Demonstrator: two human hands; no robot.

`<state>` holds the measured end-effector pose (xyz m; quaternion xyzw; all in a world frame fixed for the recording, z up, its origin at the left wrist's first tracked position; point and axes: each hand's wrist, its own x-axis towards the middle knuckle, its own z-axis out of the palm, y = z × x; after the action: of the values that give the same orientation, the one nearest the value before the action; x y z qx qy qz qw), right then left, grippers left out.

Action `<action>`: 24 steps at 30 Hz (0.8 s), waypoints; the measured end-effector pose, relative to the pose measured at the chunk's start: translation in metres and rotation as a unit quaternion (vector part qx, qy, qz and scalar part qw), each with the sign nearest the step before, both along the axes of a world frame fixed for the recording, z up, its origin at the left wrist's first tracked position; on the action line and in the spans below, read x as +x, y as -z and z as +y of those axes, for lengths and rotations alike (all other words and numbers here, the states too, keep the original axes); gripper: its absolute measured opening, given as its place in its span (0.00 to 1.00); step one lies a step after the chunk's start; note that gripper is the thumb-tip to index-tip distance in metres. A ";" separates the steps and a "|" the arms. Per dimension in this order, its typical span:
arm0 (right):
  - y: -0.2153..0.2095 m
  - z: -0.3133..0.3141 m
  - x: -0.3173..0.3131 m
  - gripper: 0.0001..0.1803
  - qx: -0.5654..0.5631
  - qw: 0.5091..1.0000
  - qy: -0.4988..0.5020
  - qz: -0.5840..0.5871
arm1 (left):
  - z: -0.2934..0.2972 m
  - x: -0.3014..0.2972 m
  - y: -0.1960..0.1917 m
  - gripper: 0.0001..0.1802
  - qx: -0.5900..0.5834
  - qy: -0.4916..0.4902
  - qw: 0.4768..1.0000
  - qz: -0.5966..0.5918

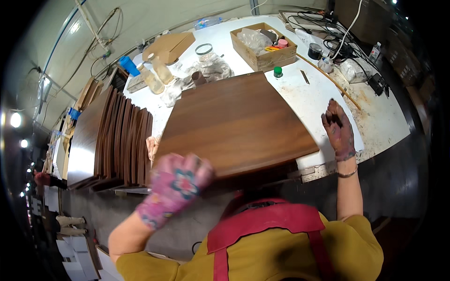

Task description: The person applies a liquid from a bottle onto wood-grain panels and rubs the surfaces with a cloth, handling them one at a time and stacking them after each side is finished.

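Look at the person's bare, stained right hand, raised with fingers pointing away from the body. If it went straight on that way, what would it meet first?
Probably the long thin wooden stick lying across the white table just beyond the right hand; depth is hard to judge.

open tan cardboard box (264, 47) | table's far side || flat brown carton (169, 46) | far left

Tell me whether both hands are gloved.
No: the left hand wears a pink patterned glove, while the right hand is bare and stained.
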<state>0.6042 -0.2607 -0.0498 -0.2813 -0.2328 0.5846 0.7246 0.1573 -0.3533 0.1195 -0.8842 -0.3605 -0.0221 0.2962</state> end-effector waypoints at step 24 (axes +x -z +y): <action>-0.040 0.011 -0.140 0.16 0.016 0.958 -0.145 -0.249 | 0.201 -0.052 0.200 0.35 -0.038 -0.150 0.985 -0.070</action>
<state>0.4644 -0.2495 -0.0101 -0.3694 -0.4533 0.5911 0.5557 0.1055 -0.1527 -0.0810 -0.8268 -0.5098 -0.0258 0.2363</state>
